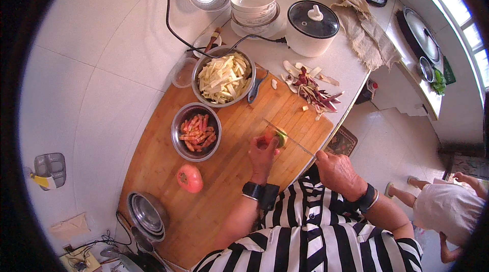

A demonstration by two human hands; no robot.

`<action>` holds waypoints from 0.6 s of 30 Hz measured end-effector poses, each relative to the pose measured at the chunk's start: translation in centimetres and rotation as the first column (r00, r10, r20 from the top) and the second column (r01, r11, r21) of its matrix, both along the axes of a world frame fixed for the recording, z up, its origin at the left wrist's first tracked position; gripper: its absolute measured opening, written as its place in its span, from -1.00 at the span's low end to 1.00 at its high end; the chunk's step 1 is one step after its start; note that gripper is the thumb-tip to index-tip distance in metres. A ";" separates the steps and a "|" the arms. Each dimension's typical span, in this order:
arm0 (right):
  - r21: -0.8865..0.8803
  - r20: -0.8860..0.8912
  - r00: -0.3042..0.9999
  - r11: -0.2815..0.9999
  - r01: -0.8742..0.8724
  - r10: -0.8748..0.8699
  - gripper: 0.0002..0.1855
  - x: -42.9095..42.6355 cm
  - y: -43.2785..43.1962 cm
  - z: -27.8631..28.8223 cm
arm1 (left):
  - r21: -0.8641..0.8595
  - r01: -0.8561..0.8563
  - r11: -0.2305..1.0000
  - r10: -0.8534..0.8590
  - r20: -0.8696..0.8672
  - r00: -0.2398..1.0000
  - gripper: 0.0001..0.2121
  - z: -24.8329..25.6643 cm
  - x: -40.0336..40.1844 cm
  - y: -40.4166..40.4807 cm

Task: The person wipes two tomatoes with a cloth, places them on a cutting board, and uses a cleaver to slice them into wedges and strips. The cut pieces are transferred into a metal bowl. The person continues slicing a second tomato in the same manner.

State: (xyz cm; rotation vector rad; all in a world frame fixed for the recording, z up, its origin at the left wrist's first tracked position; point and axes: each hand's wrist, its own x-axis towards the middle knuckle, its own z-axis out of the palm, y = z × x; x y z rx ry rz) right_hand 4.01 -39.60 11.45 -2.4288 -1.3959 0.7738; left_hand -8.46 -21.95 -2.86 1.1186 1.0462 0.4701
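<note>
Above the wooden cutting board (pixel 229 126), my left hand (pixel 263 151) grips a round piece of red and green produce (pixel 282 138); my fingers partly cover it. My right hand (pixel 340 174) holds a knife by its handle, and its thin blade (pixel 292 140) crosses over the produce. Left of my left hand lies a whole red tomato-like fruit (pixel 190 178). A metal bowl (pixel 176 132) of reddish-orange strips rests on the board. Beyond it, a larger metal bowl (pixel 195 90) is heaped with pale yellow strips. A peeler (pixel 253 92) with a dark handle lies beside that bowl.
Red and pale peelings (pixel 313 90) lie at the board's far right. Behind stand a white electric cooker (pixel 311 44) and stacked bowls (pixel 253 0); a black cord (pixel 168 4) crosses the larger bowl. Nested metal bowls (pixel 147 214) sit near left. Another person (pixel 447 211) stands at right.
</note>
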 end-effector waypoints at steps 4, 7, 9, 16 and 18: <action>0.041 0.007 0.999 0.998 0.042 -0.042 -0.87 0.1 0.0 0.2 | -0.004 -0.021 1.000 0.022 0.076 0.997 -0.68 0.2 0.1 -0.2; 0.020 -0.031 0.999 0.999 0.040 -0.040 -0.87 0.1 0.0 0.5 | -0.006 -0.032 0.999 0.032 0.094 0.995 -0.67 0.1 0.1 -0.4; -0.036 -0.038 0.999 0.999 0.023 -0.024 -0.87 0.1 0.0 0.6 | -0.003 -0.042 0.999 0.042 0.087 0.995 -0.67 0.0 0.2 -0.5; -0.059 -0.013 1.000 0.998 0.002 -0.003 -0.86 -0.1 0.1 0.4 | 0.021 -0.044 0.999 0.042 0.055 0.998 -0.68 -0.5 0.1 -0.6; -0.033 -0.012 1.000 0.999 -0.012 0.012 -0.86 0.0 0.1 0.4 | 0.008 -0.047 0.999 0.046 0.086 0.995 -0.68 -0.7 0.0 -0.6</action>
